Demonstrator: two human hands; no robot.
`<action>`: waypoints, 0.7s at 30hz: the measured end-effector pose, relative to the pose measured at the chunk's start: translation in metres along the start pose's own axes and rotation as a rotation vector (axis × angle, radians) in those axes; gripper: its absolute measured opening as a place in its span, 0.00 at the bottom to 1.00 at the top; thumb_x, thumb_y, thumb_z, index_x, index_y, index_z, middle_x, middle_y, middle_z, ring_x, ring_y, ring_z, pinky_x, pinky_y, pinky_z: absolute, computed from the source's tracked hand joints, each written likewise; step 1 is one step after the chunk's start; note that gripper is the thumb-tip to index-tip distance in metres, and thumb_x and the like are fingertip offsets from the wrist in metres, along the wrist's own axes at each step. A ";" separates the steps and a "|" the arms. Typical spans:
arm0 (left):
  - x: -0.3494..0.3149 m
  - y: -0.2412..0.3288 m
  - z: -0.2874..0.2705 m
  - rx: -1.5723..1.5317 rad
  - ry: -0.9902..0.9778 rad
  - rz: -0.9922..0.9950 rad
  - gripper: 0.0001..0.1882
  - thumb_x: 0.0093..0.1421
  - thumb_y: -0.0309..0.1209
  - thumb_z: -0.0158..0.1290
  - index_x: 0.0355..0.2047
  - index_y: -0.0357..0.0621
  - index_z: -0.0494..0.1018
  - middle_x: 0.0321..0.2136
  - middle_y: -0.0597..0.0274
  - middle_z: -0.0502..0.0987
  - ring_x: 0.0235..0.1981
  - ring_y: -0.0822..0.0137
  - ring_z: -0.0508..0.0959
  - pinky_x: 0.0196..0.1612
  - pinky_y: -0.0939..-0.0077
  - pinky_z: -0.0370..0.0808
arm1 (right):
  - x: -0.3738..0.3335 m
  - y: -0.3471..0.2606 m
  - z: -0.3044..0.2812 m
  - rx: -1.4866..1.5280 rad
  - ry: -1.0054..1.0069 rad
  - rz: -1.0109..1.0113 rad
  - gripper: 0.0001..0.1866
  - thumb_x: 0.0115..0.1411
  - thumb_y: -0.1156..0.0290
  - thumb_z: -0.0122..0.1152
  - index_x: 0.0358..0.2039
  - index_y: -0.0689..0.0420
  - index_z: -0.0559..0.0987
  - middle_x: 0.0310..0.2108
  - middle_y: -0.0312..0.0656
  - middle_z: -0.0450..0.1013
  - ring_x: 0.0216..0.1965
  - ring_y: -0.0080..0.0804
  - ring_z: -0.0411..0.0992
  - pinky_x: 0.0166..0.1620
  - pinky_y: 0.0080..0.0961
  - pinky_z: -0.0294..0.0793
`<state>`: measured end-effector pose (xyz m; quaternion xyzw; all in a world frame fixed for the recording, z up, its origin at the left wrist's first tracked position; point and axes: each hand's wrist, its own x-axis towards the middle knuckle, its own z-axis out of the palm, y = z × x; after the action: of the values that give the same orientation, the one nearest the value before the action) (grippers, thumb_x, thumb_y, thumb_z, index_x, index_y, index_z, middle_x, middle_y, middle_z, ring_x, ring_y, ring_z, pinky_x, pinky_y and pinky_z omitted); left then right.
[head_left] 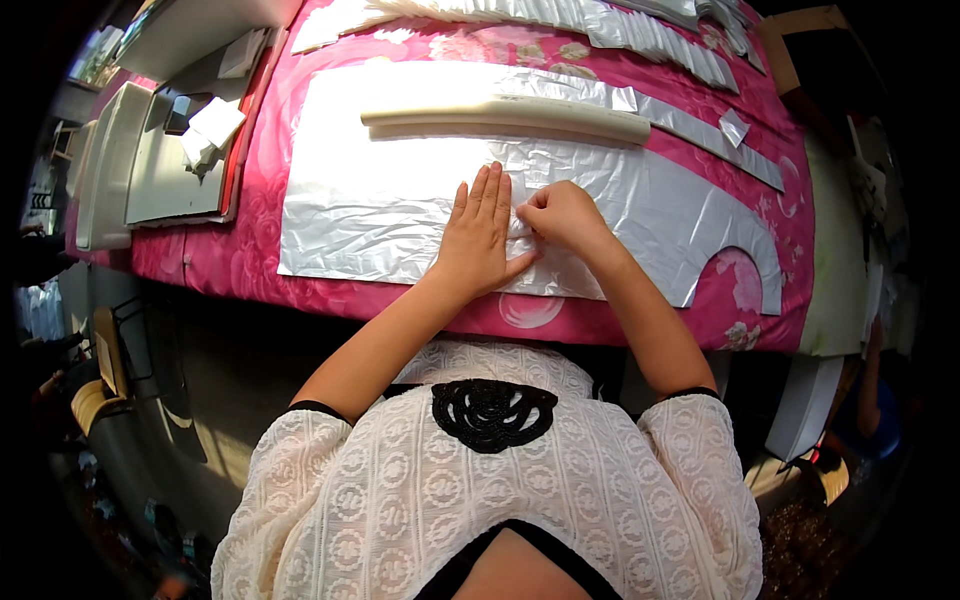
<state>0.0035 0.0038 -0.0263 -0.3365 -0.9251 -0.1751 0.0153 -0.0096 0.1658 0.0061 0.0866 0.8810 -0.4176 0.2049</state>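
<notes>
A white plastic bag (370, 220) with a curved handle cut-out at its right end lies flat on a pink flowered cloth, its film wrinkled and shiny. Across the middle of it my left hand (478, 225) rests flat, fingers stretched out and pointing away from me. Just to the right, my right hand (562, 214) is closed, thumb and forefinger pinched at the film beside the left fingers. How much film is in that pinch is hidden. Beyond both hands a long cream tube (510, 116) lies crosswise on the bag.
Rows of overlapping white bags (650, 40) lie at the far side of the pink cloth (400, 305). A small white scrap (733, 128) sits to the right. An open cardboard box (815, 50) stands far right; a tray-like case (175, 165) with white papers is at left.
</notes>
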 end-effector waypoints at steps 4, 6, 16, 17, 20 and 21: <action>0.000 0.000 0.000 0.013 -0.085 -0.026 0.56 0.48 0.62 0.47 0.60 0.27 0.40 0.63 0.40 0.39 0.65 0.52 0.37 0.63 0.54 0.33 | -0.017 -0.003 0.001 -0.141 0.101 -0.162 0.14 0.42 0.64 0.65 0.25 0.62 0.77 0.17 0.42 0.73 0.19 0.33 0.72 0.26 0.27 0.70; -0.003 -0.003 0.006 -0.009 -0.025 -0.005 0.55 0.49 0.61 0.46 0.61 0.28 0.38 0.63 0.40 0.37 0.65 0.50 0.36 0.63 0.52 0.33 | -0.029 -0.016 -0.005 -0.440 0.141 -0.073 0.18 0.40 0.66 0.66 0.31 0.61 0.76 0.24 0.43 0.74 0.27 0.36 0.73 0.31 0.30 0.71; -0.098 -0.012 -0.049 -1.261 -0.251 -0.547 0.15 0.62 0.30 0.45 0.44 0.31 0.69 0.41 0.53 0.74 0.39 0.67 0.77 0.43 0.77 0.73 | 0.001 -0.020 0.043 -0.585 0.282 -0.789 0.32 0.53 0.59 0.55 0.55 0.62 0.62 0.58 0.55 0.55 0.61 0.47 0.50 0.62 0.39 0.47; -0.111 -0.015 -0.057 -1.367 -0.408 -0.735 0.14 0.62 0.31 0.45 0.41 0.32 0.72 0.38 0.55 0.76 0.36 0.69 0.78 0.41 0.79 0.73 | 0.000 -0.018 0.051 -0.570 0.265 -0.759 0.33 0.55 0.58 0.53 0.57 0.62 0.60 0.60 0.55 0.51 0.63 0.48 0.46 0.63 0.40 0.45; -0.152 -0.020 -0.056 -1.360 -0.490 -1.049 0.17 0.60 0.36 0.49 0.42 0.33 0.71 0.39 0.55 0.76 0.38 0.68 0.77 0.39 0.78 0.74 | -0.017 -0.020 0.087 -0.477 0.190 -0.710 0.34 0.59 0.50 0.44 0.59 0.60 0.57 0.62 0.56 0.44 0.65 0.50 0.40 0.64 0.42 0.38; -0.162 -0.020 -0.054 -1.439 -0.385 -1.105 0.18 0.60 0.37 0.49 0.43 0.34 0.70 0.40 0.55 0.75 0.38 0.68 0.77 0.39 0.78 0.74 | -0.028 -0.026 0.101 -0.422 0.153 -0.705 0.34 0.59 0.49 0.43 0.60 0.59 0.56 0.62 0.56 0.44 0.65 0.50 0.40 0.64 0.42 0.37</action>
<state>0.1113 -0.1283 -0.0058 0.2004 -0.6094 -0.6306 -0.4368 0.0368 0.0720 -0.0209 -0.2333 0.9357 -0.2647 -0.0034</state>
